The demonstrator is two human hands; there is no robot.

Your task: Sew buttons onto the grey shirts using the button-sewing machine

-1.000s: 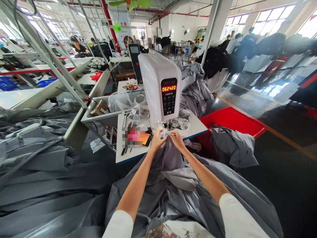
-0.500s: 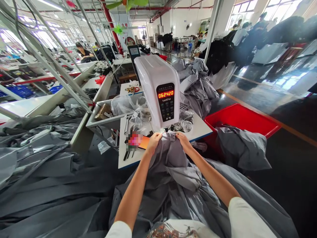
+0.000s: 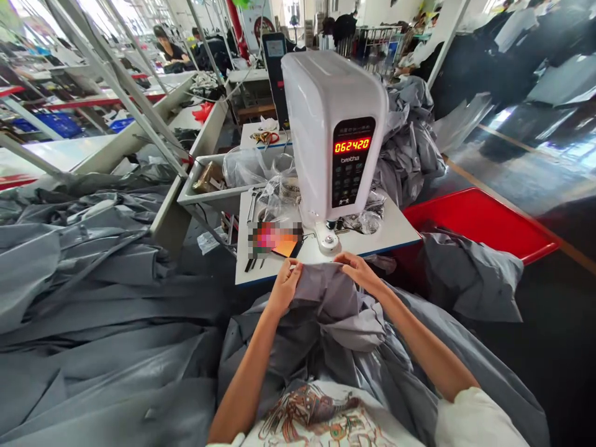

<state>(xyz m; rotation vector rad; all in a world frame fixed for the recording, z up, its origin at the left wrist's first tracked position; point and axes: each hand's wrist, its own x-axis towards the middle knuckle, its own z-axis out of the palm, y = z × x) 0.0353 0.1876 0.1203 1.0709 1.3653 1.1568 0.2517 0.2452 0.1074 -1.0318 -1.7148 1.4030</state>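
Observation:
Grey fabric [image 3: 326, 285] is stretched between my two hands, its top edge taut just in front of the white table [image 3: 261, 273]. My left hand [image 3: 285, 287] pinches that edge on the left. On the right, my right hand [image 3: 358, 271] grips it between thumb and fingers. Right behind the edge is the round lower die [image 3: 329, 242] of a white snap-fastening machine [image 3: 321, 124], apart from the cloth. Its panel display [image 3: 351, 144] reads 062420 in red. The rest of the cloth hangs in folds over my lap.
A red bin [image 3: 488, 217] with grey cloth over its edge stands at the right. Left of the machine are a blurred-out phone-like item [image 3: 285, 247], scissors [image 3: 265, 137] and a tray [image 3: 209, 198] of plastic bags. Heaped grey fabric [image 3: 93, 298] covers the left side. A person [image 3: 168, 49] sits far back.
Both hands have drawn the fabric edge back toward me, off the machine's lower die, which now shows. The view has tilted down and turned slightly left. The display number stays the same.

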